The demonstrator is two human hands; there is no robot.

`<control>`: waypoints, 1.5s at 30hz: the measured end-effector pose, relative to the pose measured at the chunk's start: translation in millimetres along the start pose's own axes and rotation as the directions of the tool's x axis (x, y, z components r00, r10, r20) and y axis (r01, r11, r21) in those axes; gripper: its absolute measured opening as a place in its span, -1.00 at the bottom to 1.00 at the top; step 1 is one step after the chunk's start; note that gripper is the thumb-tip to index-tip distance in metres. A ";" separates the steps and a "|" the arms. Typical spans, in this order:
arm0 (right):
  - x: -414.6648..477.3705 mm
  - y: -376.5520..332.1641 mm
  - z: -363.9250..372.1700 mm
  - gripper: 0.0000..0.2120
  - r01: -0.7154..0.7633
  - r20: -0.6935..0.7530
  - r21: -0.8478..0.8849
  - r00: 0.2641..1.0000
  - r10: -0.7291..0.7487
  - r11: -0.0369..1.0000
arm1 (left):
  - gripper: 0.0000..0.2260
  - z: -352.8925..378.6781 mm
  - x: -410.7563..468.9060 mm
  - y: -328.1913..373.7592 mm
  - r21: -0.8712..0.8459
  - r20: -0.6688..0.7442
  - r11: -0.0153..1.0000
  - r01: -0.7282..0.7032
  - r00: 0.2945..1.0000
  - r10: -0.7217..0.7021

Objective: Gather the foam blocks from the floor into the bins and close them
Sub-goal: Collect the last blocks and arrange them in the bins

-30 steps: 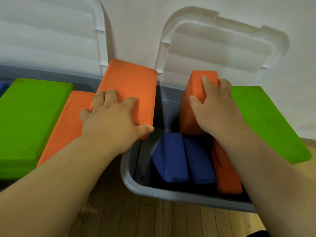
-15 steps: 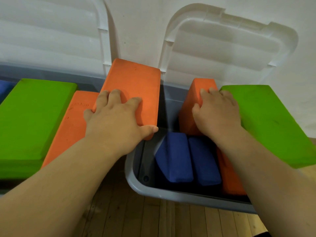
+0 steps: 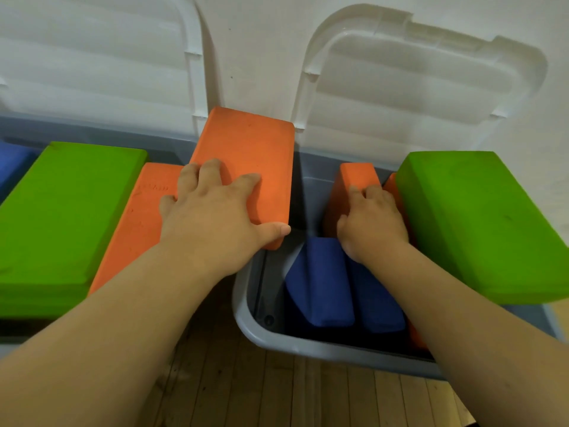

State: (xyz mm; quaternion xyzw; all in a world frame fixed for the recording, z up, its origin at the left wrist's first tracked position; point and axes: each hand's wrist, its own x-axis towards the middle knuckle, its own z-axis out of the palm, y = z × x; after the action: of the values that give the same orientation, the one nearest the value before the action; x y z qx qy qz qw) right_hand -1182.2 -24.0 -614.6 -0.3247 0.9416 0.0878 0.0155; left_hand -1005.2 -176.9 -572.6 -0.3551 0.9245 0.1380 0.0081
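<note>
The left hand (image 3: 215, 220) lies flat with fingers (image 3: 212, 172) spread wide across the near end of a tilted orange block (image 3: 249, 155), thumb hooked on its near corner. It seems to steady or press the block, which overhangs the right edge of the left bin (image 3: 92, 131). The right hand (image 3: 374, 223) curls loosely, fingers close together, over an upright orange block (image 3: 354, 183) standing against the far wall of the right bin (image 3: 308, 345); I judge it is pushing that block down among the others. Whether the thumb grips it cannot be told.

Below it two blue blocks (image 3: 323, 282) stand side by side near the bin's front edge. A green block (image 3: 480, 223) rests across its right side, too high for closing. In the left bin lie another orange block (image 3: 138, 223) and a green block (image 3: 61, 211). Both lids (image 3: 415, 87) lean open against the wall.
</note>
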 end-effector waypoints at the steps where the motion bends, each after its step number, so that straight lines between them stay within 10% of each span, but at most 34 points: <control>1: 1.4 1.2 3.0 -0.56 -0.030 -0.023 0.107 0.999 0.032 0.994 | -0.13 -0.4 -0.8 -0.8 -0.006 0.016 1.000 0.013 1.000 -0.013; 5: -4.7 -0.9 -5.4 -0.54 0.136 -0.243 0.470 0.970 -0.020 0.872 | -0.12 -5.2 -3.0 -5.4 -0.041 0.074 0.999 0.025 0.997 -0.022; 9: -20.9 -24.9 -14.4 -0.29 0.006 0.072 0.931 0.977 -0.200 0.365 | -0.16 -10.0 -7.0 -2.8 -0.074 0.009 0.996 -0.047 0.999 0.047; 18: -31.1 7.2 -18.8 -0.05 0.149 0.011 0.865 0.948 -0.317 0.479 | -0.18 -21.4 -12.8 8.8 -0.585 -0.234 0.784 -0.210 0.969 0.085; 23: -42.9 20.6 -17.0 -0.09 0.107 0.008 0.875 0.972 -0.236 0.472 | -0.21 -13.7 -20.6 26.6 -0.681 -0.186 0.699 -0.220 0.975 0.125; 27: -46.6 33.5 -24.3 -0.20 0.048 0.002 0.967 0.981 -0.194 0.252 | -0.31 -11.4 -19.8 41.7 -0.804 -0.207 0.563 -0.192 0.978 0.037; 31: -50.5 29.2 -23.9 -0.23 0.082 -0.049 0.927 0.994 -0.097 0.366 | -0.33 2.0 -21.6 61.8 -0.912 -0.091 0.396 -0.108 0.994 0.061; 39: -49.9 22.8 -42.2 -0.47 0.226 -0.315 0.848 0.942 0.113 0.479 | -0.30 8.6 -18.0 67.0 -0.928 -0.056 0.357 -0.105 0.988 0.146; 45: -40.4 21.8 -46.0 -0.63 0.164 -0.245 0.884 0.960 0.134 0.438 | -0.32 8.2 -7.2 62.4 -0.935 -0.043 0.343 -0.095 0.986 0.158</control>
State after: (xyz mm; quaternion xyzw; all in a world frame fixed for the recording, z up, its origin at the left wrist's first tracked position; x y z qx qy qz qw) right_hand -1162.5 9.4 -562.4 -0.2841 0.8331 -0.4716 0.0536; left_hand -1041.7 -125.8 -564.0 -0.2199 0.7060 0.6487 -0.1802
